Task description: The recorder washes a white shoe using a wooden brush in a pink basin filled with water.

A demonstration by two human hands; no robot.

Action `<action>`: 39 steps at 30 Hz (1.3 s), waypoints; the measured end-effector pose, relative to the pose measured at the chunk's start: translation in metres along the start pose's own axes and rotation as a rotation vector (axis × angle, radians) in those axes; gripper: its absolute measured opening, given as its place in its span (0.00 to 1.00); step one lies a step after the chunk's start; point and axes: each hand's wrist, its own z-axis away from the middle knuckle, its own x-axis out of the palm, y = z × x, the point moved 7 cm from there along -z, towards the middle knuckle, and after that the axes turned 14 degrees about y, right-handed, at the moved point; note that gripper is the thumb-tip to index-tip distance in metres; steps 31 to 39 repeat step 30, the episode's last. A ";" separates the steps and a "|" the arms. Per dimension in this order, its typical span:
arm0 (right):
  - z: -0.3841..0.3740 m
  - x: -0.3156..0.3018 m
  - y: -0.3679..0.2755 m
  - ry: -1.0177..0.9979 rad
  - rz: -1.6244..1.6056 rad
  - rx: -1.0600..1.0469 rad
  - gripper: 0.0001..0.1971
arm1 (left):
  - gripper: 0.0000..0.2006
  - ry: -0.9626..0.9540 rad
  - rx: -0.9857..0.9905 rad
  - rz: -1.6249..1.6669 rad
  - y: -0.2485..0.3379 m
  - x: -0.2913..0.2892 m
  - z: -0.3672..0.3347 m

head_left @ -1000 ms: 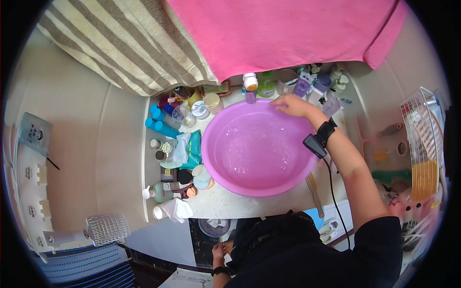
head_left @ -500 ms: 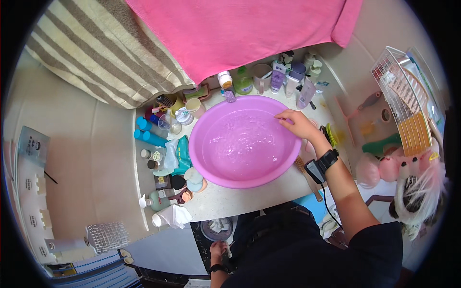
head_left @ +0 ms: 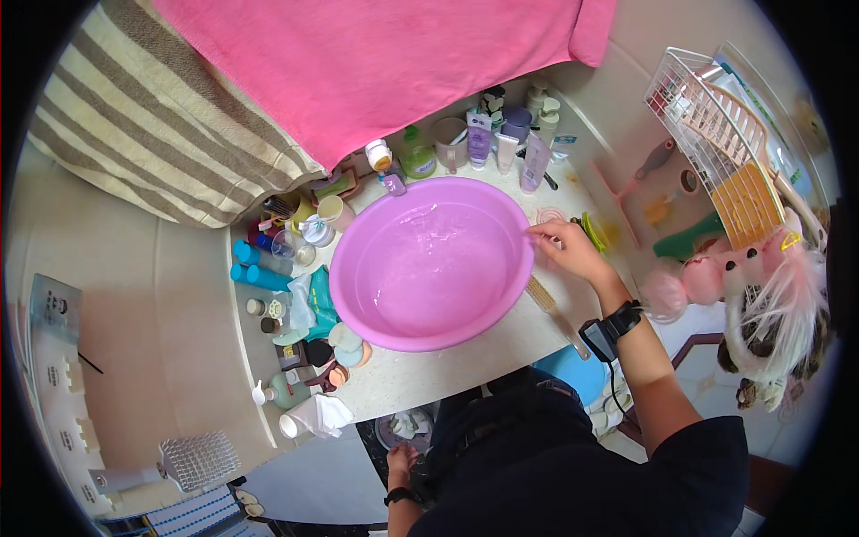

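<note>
A pink-purple plastic basin holding clear water stands on the pale counter. At its right rim is my right hand, fingers bent and closed, with the tips at the edge of the basin. The wrist carries a black strap with a small device and a cable. Low beside my body hangs my left hand, near a round bin with crumpled white tissue inside. Its fingers are partly hidden and look small, so their hold is unclear.
Bottles and tubes, including a purple tube, line the back. Blue bottles, sponges and a paper cup crowd the left. A wooden-handled comb lies right of the basin. A wire basket hangs on the right wall; a pink towel hangs behind.
My right hand has moved from above the water out to the basin's right rim. The water's ripples have calmed. The whole view has shifted slightly; my left hand stays low.
</note>
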 end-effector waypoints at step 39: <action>0.024 -0.046 -0.087 0.175 -0.033 -0.218 0.09 | 0.14 -0.020 0.017 -0.030 0.001 0.003 -0.007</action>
